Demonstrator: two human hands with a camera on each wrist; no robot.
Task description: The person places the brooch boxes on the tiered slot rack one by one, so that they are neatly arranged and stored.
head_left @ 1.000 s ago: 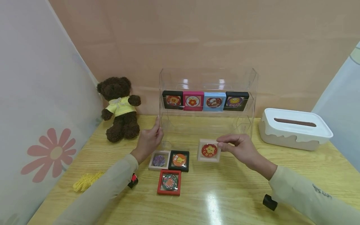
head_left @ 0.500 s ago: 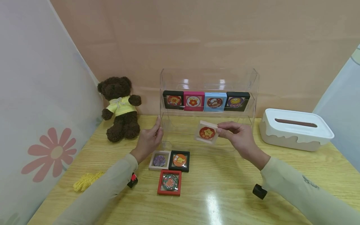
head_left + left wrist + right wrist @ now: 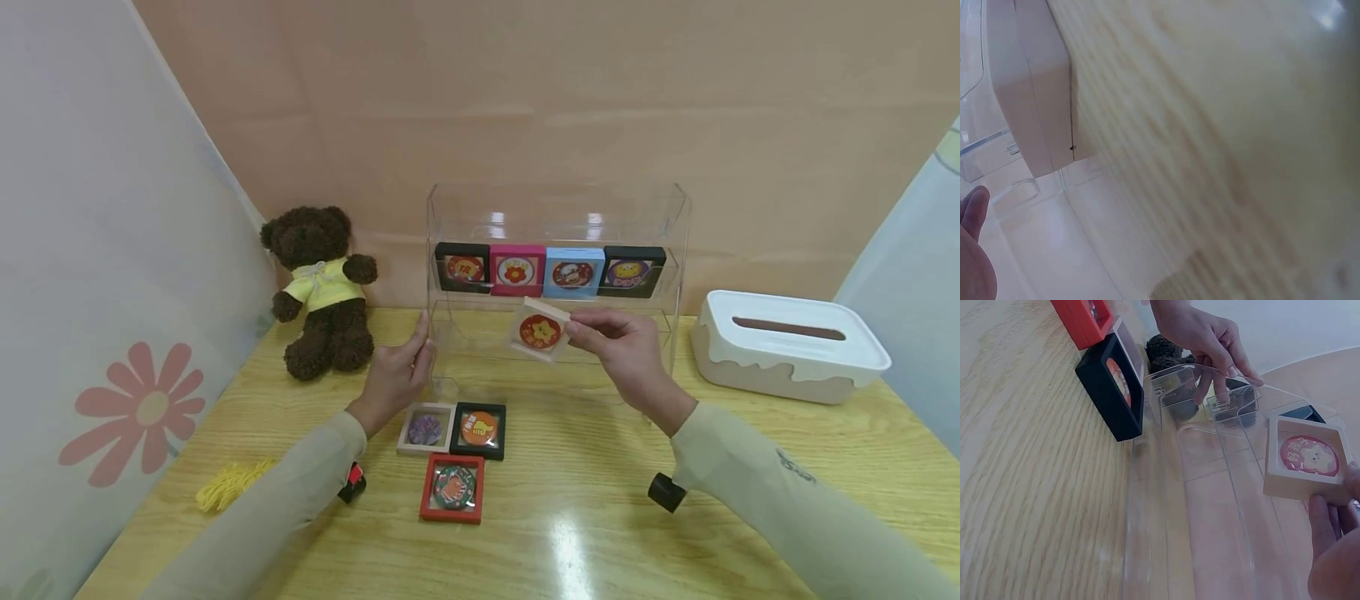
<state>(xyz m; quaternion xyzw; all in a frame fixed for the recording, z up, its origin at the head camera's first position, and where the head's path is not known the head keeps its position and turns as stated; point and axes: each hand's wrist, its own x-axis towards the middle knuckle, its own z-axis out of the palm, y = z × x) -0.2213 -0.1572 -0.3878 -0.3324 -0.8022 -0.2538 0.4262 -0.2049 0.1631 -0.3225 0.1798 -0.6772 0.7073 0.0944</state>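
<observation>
My right hand [image 3: 626,350] pinches the right edge of a small cream-framed badge display box [image 3: 540,329] with a red badge and yellow star. The box is tilted, in front of the lower tier of a clear acrylic display rack [image 3: 480,367]. At the rack's left side, my left hand [image 3: 396,379] grips the panel; in the right wrist view its thumb and fingers [image 3: 1222,362] lie around the clear edge. Framed badges in black, pink [image 3: 517,271], light blue [image 3: 573,273] and black stand along the middle tier. In the left wrist view only a fingertip [image 3: 975,206] shows.
On the table before the rack lie a cream frame [image 3: 425,429], a black frame [image 3: 480,430] and a red frame [image 3: 452,490]. A brown teddy bear [image 3: 318,287] and yellow yarn [image 3: 232,485] are at left. A white tissue box [image 3: 787,346] stands right.
My right hand has lifted the cream-framed box up and slightly left, from low over the table to the lower tier's front, tilting it. My left hand has stayed put.
</observation>
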